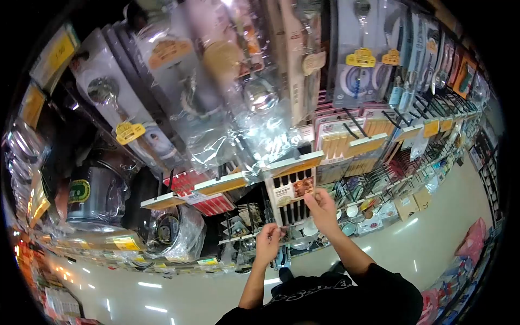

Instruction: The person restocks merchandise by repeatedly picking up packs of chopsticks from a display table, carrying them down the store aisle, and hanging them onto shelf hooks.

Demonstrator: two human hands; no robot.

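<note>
A flat, light-coloured pack of utensils point(283, 196) with a row of dark, narrow pieces and a printed food picture on its label stands before me, just below a shelf rail. My right hand point(324, 210) pinches its right edge with thumb and fingers. Lower down, my left hand point(266, 246) has its fingers curled at the pack's bottom left corner; the exact contact there is hard to make out. What the dark pieces are exactly is too small to tell.
Ladles point(103, 91) in plastic sleeves hang above and to the left. A dark pot point(96, 189) sits on the left shelf. Price rails point(222, 183) and metal hooks point(355, 123) jut out near my hands. Packs of wooden sticks point(335, 146) hang to the right, above the shiny floor point(179, 295).
</note>
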